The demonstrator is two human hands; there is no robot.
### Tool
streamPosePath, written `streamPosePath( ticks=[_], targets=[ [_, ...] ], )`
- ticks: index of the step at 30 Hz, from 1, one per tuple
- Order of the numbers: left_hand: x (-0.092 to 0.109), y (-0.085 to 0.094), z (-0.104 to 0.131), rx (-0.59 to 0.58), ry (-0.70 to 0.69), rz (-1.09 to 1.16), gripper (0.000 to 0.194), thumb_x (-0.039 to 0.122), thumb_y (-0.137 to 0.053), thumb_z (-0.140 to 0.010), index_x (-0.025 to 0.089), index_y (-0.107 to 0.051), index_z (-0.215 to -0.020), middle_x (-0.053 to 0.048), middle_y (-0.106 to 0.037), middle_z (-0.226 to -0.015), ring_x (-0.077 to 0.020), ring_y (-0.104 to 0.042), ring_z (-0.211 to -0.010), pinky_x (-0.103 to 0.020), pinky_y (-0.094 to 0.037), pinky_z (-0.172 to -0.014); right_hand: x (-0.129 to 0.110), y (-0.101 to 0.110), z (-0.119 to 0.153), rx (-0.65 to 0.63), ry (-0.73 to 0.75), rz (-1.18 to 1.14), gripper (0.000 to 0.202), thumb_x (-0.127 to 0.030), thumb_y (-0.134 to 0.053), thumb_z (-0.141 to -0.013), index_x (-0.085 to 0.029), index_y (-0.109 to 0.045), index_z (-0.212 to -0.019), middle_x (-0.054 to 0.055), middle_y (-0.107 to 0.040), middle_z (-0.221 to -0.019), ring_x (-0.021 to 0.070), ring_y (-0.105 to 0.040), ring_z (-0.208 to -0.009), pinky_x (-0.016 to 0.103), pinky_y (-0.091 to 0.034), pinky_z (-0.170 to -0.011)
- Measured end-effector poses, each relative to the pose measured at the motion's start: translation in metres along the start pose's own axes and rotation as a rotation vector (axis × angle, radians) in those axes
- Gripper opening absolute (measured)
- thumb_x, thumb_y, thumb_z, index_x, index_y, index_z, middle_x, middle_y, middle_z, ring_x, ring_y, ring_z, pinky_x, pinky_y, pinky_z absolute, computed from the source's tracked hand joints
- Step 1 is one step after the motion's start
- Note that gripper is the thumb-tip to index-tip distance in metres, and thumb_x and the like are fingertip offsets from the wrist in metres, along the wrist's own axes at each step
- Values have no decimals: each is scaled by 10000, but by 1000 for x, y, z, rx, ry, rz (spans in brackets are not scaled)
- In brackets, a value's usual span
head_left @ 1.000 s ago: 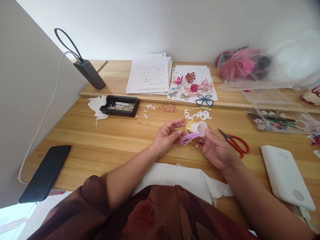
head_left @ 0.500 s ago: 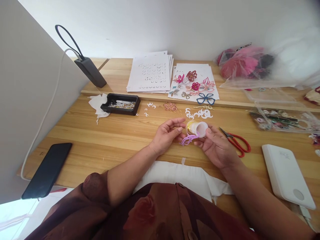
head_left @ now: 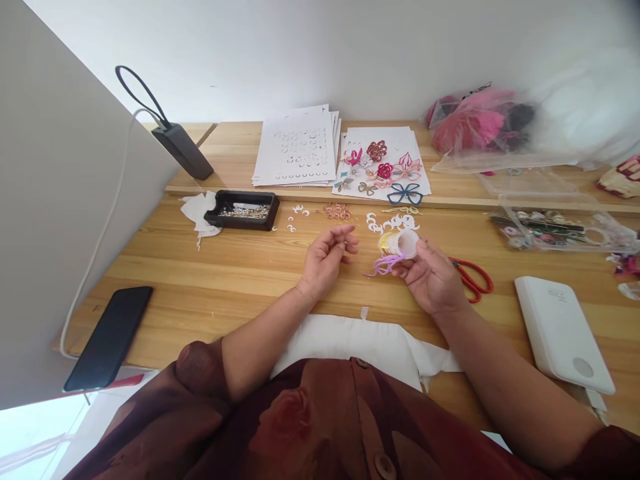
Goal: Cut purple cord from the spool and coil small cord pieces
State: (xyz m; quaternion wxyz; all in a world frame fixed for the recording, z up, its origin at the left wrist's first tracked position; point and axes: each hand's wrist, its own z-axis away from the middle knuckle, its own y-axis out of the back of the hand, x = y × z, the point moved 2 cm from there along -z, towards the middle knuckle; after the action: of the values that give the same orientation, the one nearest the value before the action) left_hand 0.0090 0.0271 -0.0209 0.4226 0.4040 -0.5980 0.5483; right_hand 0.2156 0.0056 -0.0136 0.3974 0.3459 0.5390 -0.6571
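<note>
Right hand (head_left: 434, 277) grasps spool (head_left: 395, 244) above tabletop (head_left: 250, 280), purple strands (head_left: 386, 264) hanging beside it. Left hand (head_left: 325, 259) apart, fingers curled; cannot tell whether anything pinched. Apparent step: spool handling. Next move calls for steady right hold.

Surface (head_left: 250, 267), left: phone (head_left: 109, 339) in front, tray (head_left: 271, 212) behind it. Rear ledge (head_left: 235, 148): paper stack (head_left: 296, 150), with flower ornaments (head_left: 384, 171) on sheets (head_left: 395, 138) to its right. Spool (head_left: 407, 247) in the right hand (head_left: 436, 277), left hand (head_left: 326, 259) to its left; scissors (head_left: 477, 272) beside the right hand, power bank (head_left: 564, 333) farther right, box (head_left: 600, 247) behind it.
</note>
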Motion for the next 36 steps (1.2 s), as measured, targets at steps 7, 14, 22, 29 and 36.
streamPosePath(
  ticks=[7, 14, 22, 29, 36],
  targets=[
    [42, 7, -7, 180, -13, 124, 299, 185, -698, -839, 221, -692, -1136, -13, -730, -1004, -81, -668, -757, -186, -512, -668, 2, 8, -6, -26, 42, 21, 349, -498, -857, -778, -242, -729, -978, 24, -754, -931, 179, -698, -740, 267, -561, -555],
    [66, 59, 14, 218, 2, -149, 352, 439, -802, -819, 173, -749, -1045, -50, -733, -911, -115, -676, -746, -212, -520, -644, 4, 10, -11, -52, 97, 53, 314, -497, -864, -757, -233, -741, -876, 13, -707, -852, 160, -659, -710, 247, -583, -529],
    [111, 222, -14, 816, 12, -624, 165, 233, -709, -851, 137, -717, -985, -32, -704, -824, -125, -653, -734, -250, -558, -719, 5, 7, -11, -70, 89, 108, 384, -522, -912, -676, -202, -767, -830, 30, -677, -816, 159, -611, -673, 245, -561, -479],
    [121, 282, -68, 825, 213, -968, 280, 354, -686, -987, 140, -679, -1168, -87, -703, -1150, -209, -695, -986, -408, -613, -861, 7, 9, -12, 0, -10, 112, 493, -521, -997, -531, -239, -816, -892, 42, -730, -845, 165, -611, -665, 247, -554, -463],
    [119, 294, -90, 769, 277, -1220, 141, 255, -802, -841, 127, -762, -884, -94, -776, -956, -242, -719, -967, -331, -520, -881, 8, 15, -15, -13, -24, 102, 396, -504, -969, -602, -247, -820, -863, 45, -736, -821, 163, -599, -620, 267, -557, -471]
  ],
)
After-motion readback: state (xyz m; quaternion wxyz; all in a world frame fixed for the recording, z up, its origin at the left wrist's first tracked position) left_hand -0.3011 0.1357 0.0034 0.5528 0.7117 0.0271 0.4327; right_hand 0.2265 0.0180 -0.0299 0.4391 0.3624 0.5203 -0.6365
